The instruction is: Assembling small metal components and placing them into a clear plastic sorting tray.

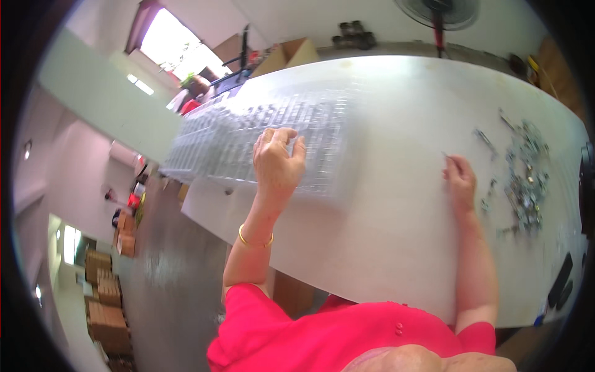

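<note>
My left hand (277, 160), with a gold bangle on its wrist, is over a clear plastic compartment tray (331, 167) at the left of the white table. Its fingers curve loosely, with a gap between thumb and forefinger and nothing visible in it. The tray is smeared by motion; small dark or metallic pieces show in its far compartments. My right hand (460, 180) is low over the table, its fingertips pinched on a small thin metal piece (445, 154) whose kind I cannot make out. A pile of small metal hardware parts (527, 180) lies to its right.
The white table (384, 248) has a long metal part (485, 141) beside the pile. Dark flat objects (561, 282) lie near its right edge. A standing fan (438, 12) and an open cardboard box (288, 54) are beyond it. Stacked cartons (108, 310) stand at far left.
</note>
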The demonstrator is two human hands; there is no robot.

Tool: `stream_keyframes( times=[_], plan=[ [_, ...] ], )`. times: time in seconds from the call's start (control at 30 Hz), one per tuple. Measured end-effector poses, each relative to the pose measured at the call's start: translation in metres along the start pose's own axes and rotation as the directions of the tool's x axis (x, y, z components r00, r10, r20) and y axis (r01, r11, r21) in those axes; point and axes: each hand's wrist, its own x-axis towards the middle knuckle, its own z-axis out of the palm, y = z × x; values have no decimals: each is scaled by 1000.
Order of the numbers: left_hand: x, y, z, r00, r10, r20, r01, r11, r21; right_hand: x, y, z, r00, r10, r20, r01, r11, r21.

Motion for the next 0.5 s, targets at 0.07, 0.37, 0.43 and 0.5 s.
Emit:
stream_keyframes(
  times=[0.07, 0.37, 0.43, 0.5],
  plan=[
    [-3, 49, 7, 996, 81, 35, -74, 983, -167, -3, -5, -1, 957, -281, 71, 289, 901, -325],
    [-3, 220, 107, 847, 508, 153, -330, 730, -598, -11, 1, 20, 893, -378, 243, 442, 838, -321],
    [5, 245, 142, 811, 550, 200, -348, 728, -591, -9, 12, 22, 887, -406, 220, 456, 846, -276],
    [17, 260, 176, 775, 582, 245, -366, 730, -576, -11, 5, 19, 876, -439, 202, 477, 850, -222]
  ],
)
